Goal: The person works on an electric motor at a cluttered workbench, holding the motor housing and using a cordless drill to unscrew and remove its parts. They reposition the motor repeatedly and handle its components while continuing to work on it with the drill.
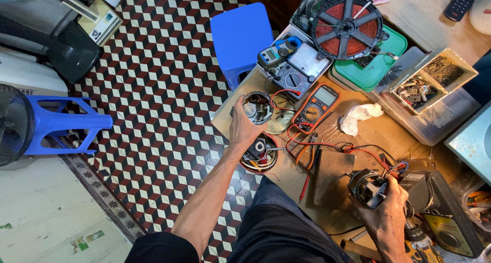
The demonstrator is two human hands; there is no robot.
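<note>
A round motor housing (257, 108) sits at the low table's near-left edge, the left hand (242, 126) curled around its rim. The right hand (389, 207) clasps a small black motor (367, 188), fingers partly hiding it. Red wires (327, 144) tangle between; their ends are unclear.

Floor (169, 89) is tiled in that cube-illusion pattern, dark red, black and white, with a patterned border strip (102, 199) running along the lower left. Past the border there's a pale, worn surface (46, 217) with a few scuffs. A blue plastic stool (240, 35) stands upright near the top, and a second blue stool (61, 125) lies tipped on its side at the left, next to a dark fan (13, 125). A black bucket-like thing (74, 50) sits top left beside some grey gear. The low wooden board (332, 176) on the right is brown and cluttered. Light is even and soft, no hard shadows.
</note>
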